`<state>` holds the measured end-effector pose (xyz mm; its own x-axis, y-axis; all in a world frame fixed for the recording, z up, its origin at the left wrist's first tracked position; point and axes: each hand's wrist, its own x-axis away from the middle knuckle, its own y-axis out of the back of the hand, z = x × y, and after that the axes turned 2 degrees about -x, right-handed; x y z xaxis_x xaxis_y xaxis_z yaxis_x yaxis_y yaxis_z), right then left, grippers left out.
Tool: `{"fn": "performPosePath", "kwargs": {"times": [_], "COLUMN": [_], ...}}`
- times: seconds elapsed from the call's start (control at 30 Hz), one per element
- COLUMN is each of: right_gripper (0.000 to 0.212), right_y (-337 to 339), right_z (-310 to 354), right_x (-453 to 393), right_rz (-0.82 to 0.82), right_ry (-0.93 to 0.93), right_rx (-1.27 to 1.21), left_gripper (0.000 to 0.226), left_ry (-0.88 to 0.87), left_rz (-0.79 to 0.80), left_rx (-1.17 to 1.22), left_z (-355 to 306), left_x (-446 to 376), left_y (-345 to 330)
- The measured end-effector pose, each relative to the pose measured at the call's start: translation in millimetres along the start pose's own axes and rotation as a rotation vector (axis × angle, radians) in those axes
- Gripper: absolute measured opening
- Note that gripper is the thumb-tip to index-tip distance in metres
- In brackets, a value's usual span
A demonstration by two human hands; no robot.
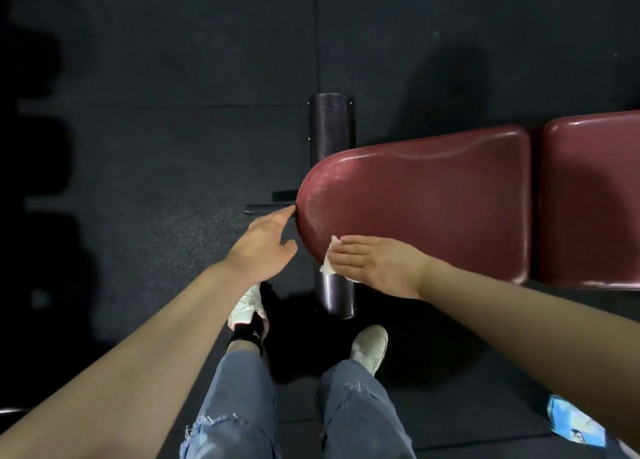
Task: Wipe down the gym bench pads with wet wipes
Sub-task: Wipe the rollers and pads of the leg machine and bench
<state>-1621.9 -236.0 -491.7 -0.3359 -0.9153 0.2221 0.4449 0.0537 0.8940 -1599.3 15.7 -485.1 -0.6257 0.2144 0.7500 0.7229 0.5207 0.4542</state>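
A dark red seat pad [433, 195] of the gym bench fills the right middle, with a second red pad [592, 199] beyond a gap at the far right. My right hand [377, 264] lies flat with straight fingers on the seat pad's near rounded edge, pressing a white wet wipe [329, 261] that sticks out under the fingertips. My left hand [266, 240] hovers with relaxed fingers just left of the pad's rounded end, holding nothing. The pad's left end shows a wet sheen.
A black foam roller [330, 129] crosses under the pad's left end, with thin black bars [266, 209] sticking out to the left. Dark rubber floor surrounds the bench. My two feet in white shoes [370, 346] stand below. A blue wipes packet [575, 424] lies at the lower right.
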Motion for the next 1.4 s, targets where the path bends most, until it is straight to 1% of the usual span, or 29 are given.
{"fn": "performPosePath", "kwargs": {"times": [0.1, 0.17, 0.2, 0.27, 0.33, 0.37, 0.4, 0.43, 0.5, 0.53, 0.6, 0.63, 0.7, 0.77, 0.8, 0.83, 0.9, 0.93, 1.0, 1.07, 1.1, 1.13, 1.2, 1.23, 1.27, 1.3, 1.33, 1.37, 1.4], "right_gripper": [0.029, 0.023, 0.017, 0.006, 0.002, 0.007, 0.012, 0.015, 0.018, 0.02, 0.025, 0.021, 0.009, 0.018, 0.021, 0.024, 0.032, 0.036, 0.027, 0.019, 0.018, 0.015, 0.009, 0.007, 0.007, 0.013, 0.022, 0.031, 0.034], "right_y": [9, 23, 29, 46, 56, 57, 53, 43, 22, 19, 27, 37, 60, 77, 77, 73, 59, 48, 34, 37, 43, 52, 71, 77, 77, 71, 62, 51, 41], "right_z": [-32, -52, -63, -82, -81, -73, -59, -41, -3, 2, -24, -45, -92, -126, -128, -121, -87, -63, -23, -37, -56, -77, -117, -128, -128, -116, -99, -77, -50], "right_x": [-14, -36, -46, -59, -58, -53, -44, -30, 8, 22, 26, 17, -6, -16, -13, -6, 18, 34, 65, 70, 60, 46, 21, 17, 17, 22, 31, 42, 58], "right_rz": [0.0, -0.055, -0.069, -0.13, -0.231, -0.246, -0.216, -0.134, 0.023, 0.072, 0.086, 0.072, -0.056, -0.169, -0.205, -0.229, -0.246, -0.177, 0.015, 0.09, 0.075, 0.04, -0.129, -0.225, -0.268, -0.27, -0.25, -0.213, -0.165], "right_ry": [0.082, 0.065, -0.016, -0.311, -0.615, -0.692, -0.673, -0.543, -0.184, -0.078, -0.014, -0.084, -0.432, -0.832, -0.944, -0.957, -0.698, -0.485, -0.139, 0.002, -0.021, -0.115, -0.457, -0.654, -0.83, -0.926, -0.904, -0.784, -0.583], "right_rx": [0.047, 0.134, 0.181, 0.268, 0.206, 0.155, 0.122, 0.075, -0.014, -0.026, 0.036, 0.111, 0.257, 0.209, 0.162, 0.133, 0.101, 0.091, 0.027, 0.013, 0.07, 0.15, 0.23, 0.201, 0.143, 0.095, 0.083, 0.071, 0.045], "left_gripper": [0.071, 0.074, 0.075, 0.078, 0.079, 0.079, 0.079, 0.079, 0.077, 0.077, 0.079, 0.08, 0.08, 0.079, 0.079, 0.078, 0.078, 0.077, 0.078, 0.078, 0.078, 0.079, 0.079, 0.079, 0.079, 0.079, 0.079, 0.079, 0.08], "left_ry": [0.015, 0.038, 0.05, 0.073, 0.081, 0.083, 0.087, 0.091, 0.088, 0.081, 0.053, 0.037, 0.019, 0.016, 0.011, 0.007, 0.004, -0.002, -0.029, -0.04, -0.047, -0.057, -0.066, -0.062, -0.055, -0.05, -0.051, -0.06, -0.074], "left_rz": [0.0, -0.005, -0.007, -0.011, -0.017, -0.023, -0.032, -0.042, -0.082, -0.113, -0.176, -0.199, -0.228, -0.259, -0.27, -0.271, -0.266, -0.257, -0.25, -0.263, -0.276, -0.29, -0.308, -0.31, -0.311, -0.314, -0.316, -0.318, -0.315], "left_rx": [-0.018, -0.017, -0.016, -0.014, -0.007, -0.002, 0.001, -0.004, -0.026, -0.033, -0.047, -0.065, -0.113, -0.162, -0.183, -0.196, -0.203, -0.201, -0.202, -0.2, -0.197, -0.194, -0.184, -0.177, -0.171, -0.165, -0.162, -0.163, -0.17], "left_z": [-6, -8, -9, -12, -17, -20, -22, -24, -27, -29, -34, -37, -42, -45, -47, -49, -51, -53, -58, -63, -65, -67, -72, -75, -78, -81, -84, -87, -89], "left_x": [-3, -1, 0, 3, 5, 5, 5, 4, 2, 2, 1, 1, 1, 2, 3, 4, 6, 7, 8, 9, 9, 8, 7, 7, 7, 8, 8, 7, 7], "left_y": [-6, -12, -15, -19, -22, -23, -23, -23, -25, -27, -31, -34, -38, -41, -41, -41, -40, -41, -43, -45, -46, -47, -49, -49, -49, -50, -51, -52, -53]}}
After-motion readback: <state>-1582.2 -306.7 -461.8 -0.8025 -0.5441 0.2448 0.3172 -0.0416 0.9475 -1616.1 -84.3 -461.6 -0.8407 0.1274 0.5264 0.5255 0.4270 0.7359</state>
